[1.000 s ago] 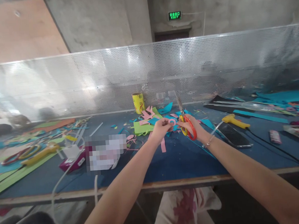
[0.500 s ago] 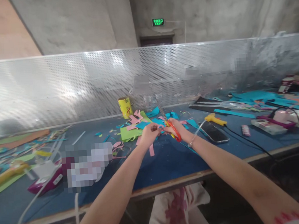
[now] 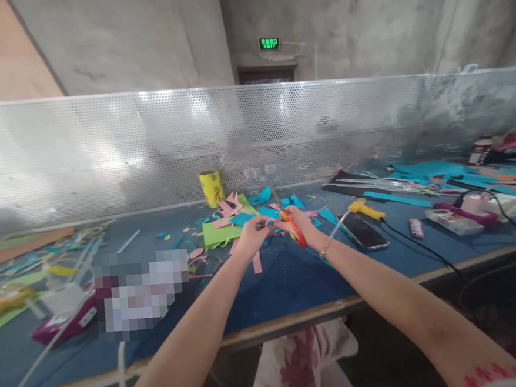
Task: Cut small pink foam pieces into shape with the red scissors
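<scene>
My right hand (image 3: 299, 221) is closed around a pair of scissors (image 3: 296, 232) with red and yellow handles, its blades pointing up and away over the scraps. Close beside it, my left hand (image 3: 256, 233) is pinched, with a small blue piece (image 3: 270, 222) showing at the fingertips; its exact shape is too small to tell. The fingers of both hands almost meet. Around and behind them lie cut sheets: a green sheet (image 3: 219, 233), pink strips (image 3: 229, 207) and blue pieces (image 3: 262, 195).
Behind the scraps stands a yellow roll (image 3: 212, 188), near a perforated metal screen (image 3: 166, 147). On the right are a yellow glue gun (image 3: 367, 209), a phone (image 3: 364, 231) and a small pink item (image 3: 416, 228). To the left lies a purple device (image 3: 64, 325) with white cords.
The whole view has shifted slightly, so things sit a little further left. My hands stay close together, the right still holding the scissors.
</scene>
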`<state>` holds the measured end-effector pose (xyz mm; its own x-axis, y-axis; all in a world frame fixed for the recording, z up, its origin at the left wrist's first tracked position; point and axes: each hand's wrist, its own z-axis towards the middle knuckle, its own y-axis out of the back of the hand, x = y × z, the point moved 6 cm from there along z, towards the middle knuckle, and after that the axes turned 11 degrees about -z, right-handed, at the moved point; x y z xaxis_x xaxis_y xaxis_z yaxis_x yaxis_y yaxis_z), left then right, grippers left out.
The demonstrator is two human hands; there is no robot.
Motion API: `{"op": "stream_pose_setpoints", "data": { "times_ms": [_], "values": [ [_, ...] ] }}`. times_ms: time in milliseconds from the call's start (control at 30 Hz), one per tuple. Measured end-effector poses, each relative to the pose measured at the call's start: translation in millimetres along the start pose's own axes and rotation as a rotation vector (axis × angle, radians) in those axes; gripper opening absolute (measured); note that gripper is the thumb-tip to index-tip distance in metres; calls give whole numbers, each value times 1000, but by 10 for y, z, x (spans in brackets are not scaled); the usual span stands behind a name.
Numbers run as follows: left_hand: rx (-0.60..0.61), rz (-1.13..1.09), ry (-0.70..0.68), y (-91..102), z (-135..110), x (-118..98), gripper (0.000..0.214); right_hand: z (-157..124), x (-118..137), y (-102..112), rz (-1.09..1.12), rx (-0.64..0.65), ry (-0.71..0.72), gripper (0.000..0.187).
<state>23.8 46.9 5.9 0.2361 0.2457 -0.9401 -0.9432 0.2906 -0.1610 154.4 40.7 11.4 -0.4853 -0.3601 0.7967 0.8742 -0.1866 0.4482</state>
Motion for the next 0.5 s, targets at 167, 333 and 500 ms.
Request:
{"op": "stream_pose_setpoints", "data": {
  "times_ms": [167, 333, 500],
  "values": [
    [-20, 21, -20, 23, 24, 18, 25, -6, 49, 86, -39, -29, -61, 25],
    [-72, -11, -36, 45, 13, -25, 22, -71, 70, 84, -43, 16, -140, 27],
    [-50, -47, -1, 7, 20, -8, 21, -67, 80, 73, -42, 33, -123, 36]
  ]
}}
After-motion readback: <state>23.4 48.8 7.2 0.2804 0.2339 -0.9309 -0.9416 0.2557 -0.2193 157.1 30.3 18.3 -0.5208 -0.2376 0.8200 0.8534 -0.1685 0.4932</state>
